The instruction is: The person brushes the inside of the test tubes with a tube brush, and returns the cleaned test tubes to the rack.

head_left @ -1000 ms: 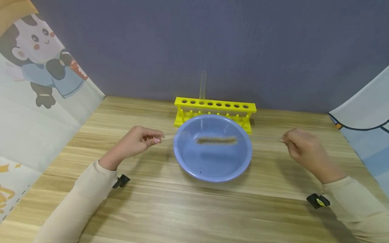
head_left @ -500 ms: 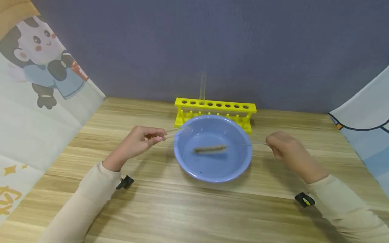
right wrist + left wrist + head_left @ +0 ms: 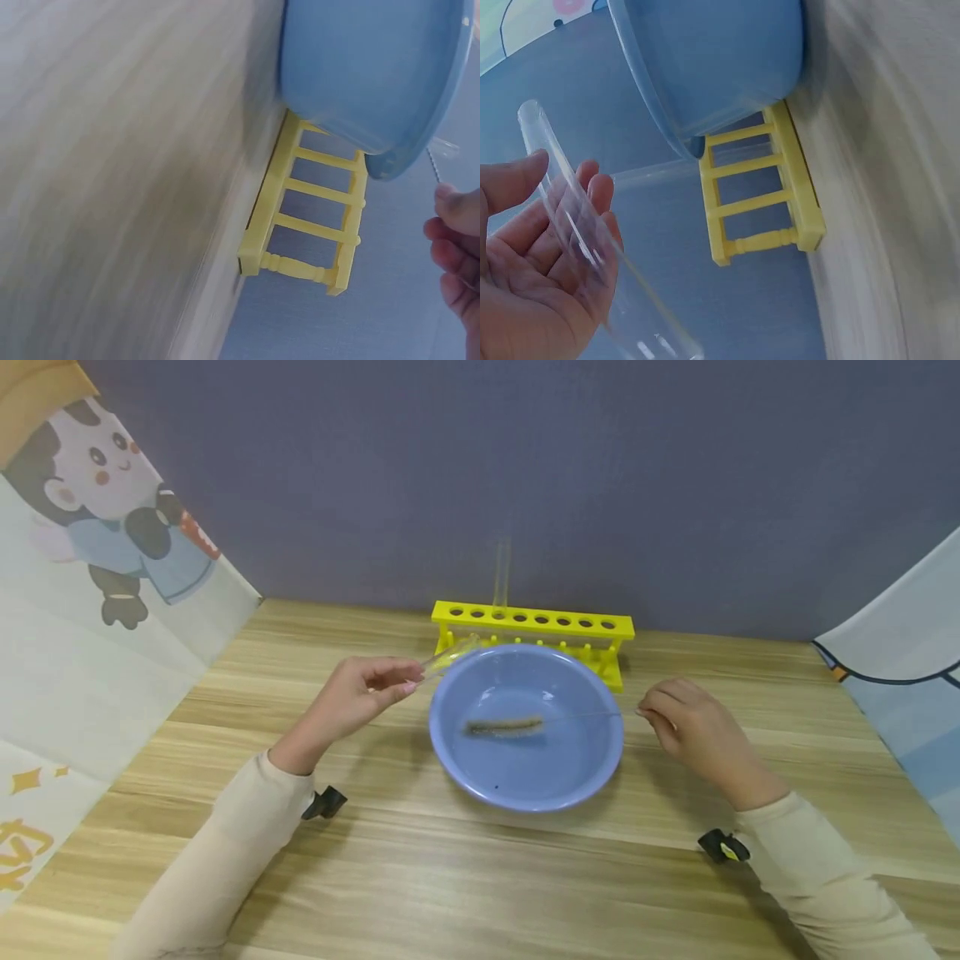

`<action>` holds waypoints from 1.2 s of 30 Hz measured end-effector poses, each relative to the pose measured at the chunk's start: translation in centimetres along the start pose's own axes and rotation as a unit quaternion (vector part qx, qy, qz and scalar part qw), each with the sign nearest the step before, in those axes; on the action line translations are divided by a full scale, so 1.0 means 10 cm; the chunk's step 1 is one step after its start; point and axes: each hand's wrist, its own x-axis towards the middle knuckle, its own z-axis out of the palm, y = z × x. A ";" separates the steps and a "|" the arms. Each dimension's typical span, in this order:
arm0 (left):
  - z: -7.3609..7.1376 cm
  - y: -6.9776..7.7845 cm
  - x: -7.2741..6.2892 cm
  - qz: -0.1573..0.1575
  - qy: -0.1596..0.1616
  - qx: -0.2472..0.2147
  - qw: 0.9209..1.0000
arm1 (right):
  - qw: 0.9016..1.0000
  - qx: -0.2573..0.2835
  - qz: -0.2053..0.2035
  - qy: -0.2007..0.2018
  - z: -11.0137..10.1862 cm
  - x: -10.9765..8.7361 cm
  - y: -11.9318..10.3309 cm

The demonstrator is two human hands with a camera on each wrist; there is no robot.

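My left hand (image 3: 356, 702) holds a clear glass test tube (image 3: 585, 217) between thumb and fingers, left of the blue basin (image 3: 525, 802). In the head view the tube tilts up toward the yellow rack. On the other side, my right hand (image 3: 693, 727) pinches the thin twisted-wire handle (image 3: 433, 161) of a test tube brush. The brown bristle head (image 3: 504, 727) lies level over the inside of the basin, apart from the tube. Part of the right hand is cut off in the right wrist view.
Behind the basin stands a yellow test tube rack (image 3: 532, 620) with several holes. One clear test tube (image 3: 502, 577) stands upright in it. A dark wall backs the wooden table (image 3: 480, 893), with printed cloth at both sides.
The brush has come out of the test tube and shifted left and toward me with my right hand. My left hand moved slightly right, and its tube now tilts upward toward the rack.
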 end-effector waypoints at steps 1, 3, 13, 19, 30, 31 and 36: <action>0.01 0.01 0.02 -0.001 0.005 -0.001 1.000 | 1.000 0.004 0.001 0.002 0.01 0.00 0.00; 0.02 0.03 0.05 -0.006 0.012 -0.005 1.000 | 1.000 0.011 0.004 0.005 0.02 0.00 0.00; 0.04 0.13 0.31 0.002 0.073 -0.035 0.997 | 1.000 0.020 0.001 0.012 0.05 -0.05 0.02; 0.04 0.20 0.55 0.018 0.115 -0.072 0.991 | 1.000 0.014 -0.021 0.019 0.05 -0.03 0.01; 0.00 0.32 0.97 0.013 0.152 -0.097 0.983 | 0.999 0.018 -0.038 0.007 0.11 0.00 -0.04; 0.00 0.33 1.01 0.011 0.154 -0.097 0.983 | 0.999 0.017 -0.036 0.007 0.11 0.00 -0.05; -0.02 0.39 1.19 0.009 0.170 -0.102 0.980 | 1.000 -0.002 -0.023 0.008 0.12 -0.01 -0.08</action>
